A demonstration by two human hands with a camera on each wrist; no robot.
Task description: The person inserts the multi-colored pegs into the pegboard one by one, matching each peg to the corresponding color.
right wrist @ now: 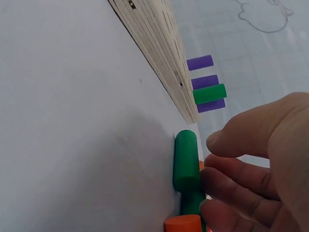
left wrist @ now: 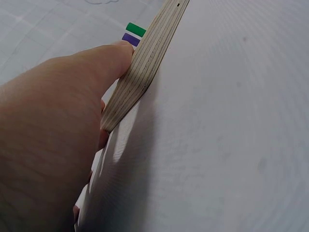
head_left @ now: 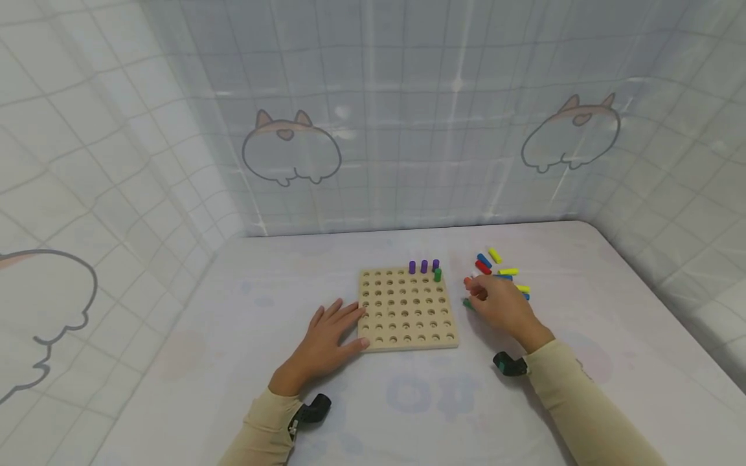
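fingers [right wrist: 231, 183] of right hand [head_left: 502, 307] curl onto green peg [right wrist: 186, 162] lying on tabletop [head_left: 408, 401] just right of pegboard [head_left: 408, 309]; left hand [head_left: 326, 340] flat w/ fingers spread, at board's left edge. risk: round peg may roll off if pinch is shallow.

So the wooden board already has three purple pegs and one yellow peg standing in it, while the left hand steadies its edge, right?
Nearly. The pegboard holds three purple pegs and one green peg, not a yellow one; the head view shows this, and the right wrist view confirms it. The left hand does rest against the board's edge.
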